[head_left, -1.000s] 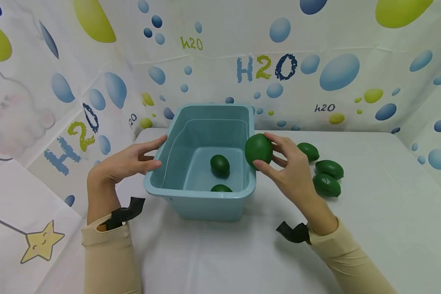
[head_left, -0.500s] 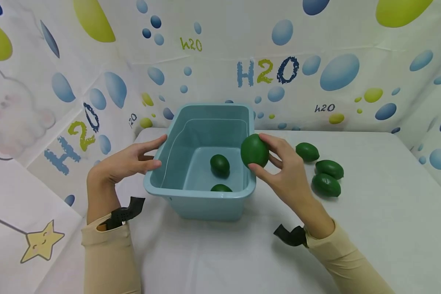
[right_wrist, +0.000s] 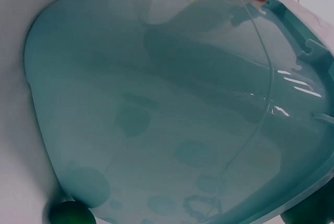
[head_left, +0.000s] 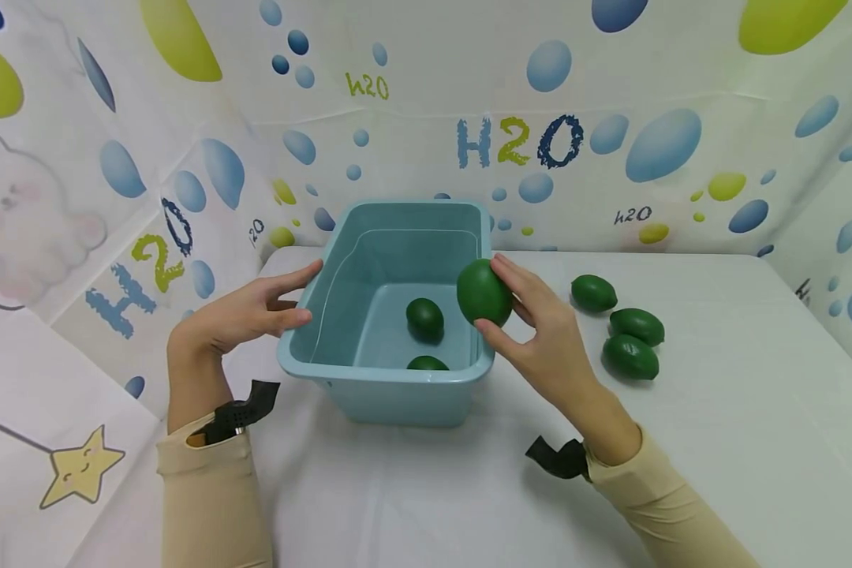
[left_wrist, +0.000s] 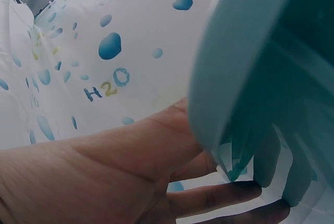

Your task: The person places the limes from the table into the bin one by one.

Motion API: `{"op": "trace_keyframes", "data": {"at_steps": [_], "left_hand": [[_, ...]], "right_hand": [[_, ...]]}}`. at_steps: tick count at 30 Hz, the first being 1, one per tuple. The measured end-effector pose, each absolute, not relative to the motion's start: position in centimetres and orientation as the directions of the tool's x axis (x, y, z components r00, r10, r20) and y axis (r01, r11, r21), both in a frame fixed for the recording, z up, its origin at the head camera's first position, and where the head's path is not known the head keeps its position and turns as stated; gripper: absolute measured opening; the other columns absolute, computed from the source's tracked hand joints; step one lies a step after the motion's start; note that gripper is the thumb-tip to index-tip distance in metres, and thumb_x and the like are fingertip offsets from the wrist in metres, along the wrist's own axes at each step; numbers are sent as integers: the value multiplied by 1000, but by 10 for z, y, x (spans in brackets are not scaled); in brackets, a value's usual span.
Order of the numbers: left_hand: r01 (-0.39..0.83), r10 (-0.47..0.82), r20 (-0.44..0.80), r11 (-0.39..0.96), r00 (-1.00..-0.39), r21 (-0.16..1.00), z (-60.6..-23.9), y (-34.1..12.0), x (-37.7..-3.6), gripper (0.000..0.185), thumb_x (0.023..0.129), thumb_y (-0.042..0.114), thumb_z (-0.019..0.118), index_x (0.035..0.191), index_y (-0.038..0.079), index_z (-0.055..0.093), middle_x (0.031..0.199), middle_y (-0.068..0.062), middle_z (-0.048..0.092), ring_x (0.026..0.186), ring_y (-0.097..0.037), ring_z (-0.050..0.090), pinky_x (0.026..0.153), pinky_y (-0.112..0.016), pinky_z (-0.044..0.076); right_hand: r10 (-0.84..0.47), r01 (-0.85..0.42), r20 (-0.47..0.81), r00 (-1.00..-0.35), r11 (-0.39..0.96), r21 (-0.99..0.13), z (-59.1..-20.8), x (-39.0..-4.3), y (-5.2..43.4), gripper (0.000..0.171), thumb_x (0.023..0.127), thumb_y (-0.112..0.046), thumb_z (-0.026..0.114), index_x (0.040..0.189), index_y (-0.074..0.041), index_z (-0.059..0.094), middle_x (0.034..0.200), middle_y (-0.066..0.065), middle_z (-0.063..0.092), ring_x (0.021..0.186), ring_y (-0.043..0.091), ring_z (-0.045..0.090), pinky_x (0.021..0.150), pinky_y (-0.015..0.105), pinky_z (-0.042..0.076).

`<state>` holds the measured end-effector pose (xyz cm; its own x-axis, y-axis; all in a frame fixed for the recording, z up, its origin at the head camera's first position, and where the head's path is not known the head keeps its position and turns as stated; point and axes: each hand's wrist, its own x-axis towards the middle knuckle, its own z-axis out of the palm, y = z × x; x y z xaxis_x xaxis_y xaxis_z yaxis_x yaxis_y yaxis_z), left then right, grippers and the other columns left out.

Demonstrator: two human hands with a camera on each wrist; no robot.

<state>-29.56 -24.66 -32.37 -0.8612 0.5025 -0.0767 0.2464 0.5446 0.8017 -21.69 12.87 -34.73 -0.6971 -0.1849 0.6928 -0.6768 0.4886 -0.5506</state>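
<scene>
My right hand [head_left: 543, 327] pinches a dark green lime [head_left: 484, 293] between thumb and fingers, at the right rim of a light blue plastic tub [head_left: 390, 375]. The held lime overlaps the tub's inside in the head view. On the tub's far-left side, my left hand [head_left: 244, 312] touches the rim with extended fingers; the left wrist view has its fingers [left_wrist: 214, 198] reaching against the outer wall below the rim [left_wrist: 224, 62]. Inside the tub lie one whole lime [head_left: 424, 319] and another lime [head_left: 428, 364], partly hidden by the front rim.
Three more limes lie right of the tub on the white tabletop [head_left: 724, 410]: a lime [head_left: 593, 293] at the back and two side by side, a lime [head_left: 637, 326] and a lime [head_left: 630, 357]. A patterned curtain [head_left: 412, 95] stands behind and at both sides.
My right hand has moved slightly left with the lime, bringing it further over the tub's right rim. The left hand and the tub have stayed where they were.
</scene>
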Motion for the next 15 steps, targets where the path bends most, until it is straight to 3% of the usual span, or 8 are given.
{"op": "trace_keyframes", "data": {"at_steps": [15], "left_hand": [[248,499,-75,549,-863,798,-324,-247,-295,73,90,26,64,151,31,24,155,-5,29,132,-40,43,97,-61,40]], "right_hand": [[-226,-685,674,-703,468,-558,-351,-213,122,71,80,-11,76,143,-14,43,142,5,46,128,20,50,94,29,48]]}}
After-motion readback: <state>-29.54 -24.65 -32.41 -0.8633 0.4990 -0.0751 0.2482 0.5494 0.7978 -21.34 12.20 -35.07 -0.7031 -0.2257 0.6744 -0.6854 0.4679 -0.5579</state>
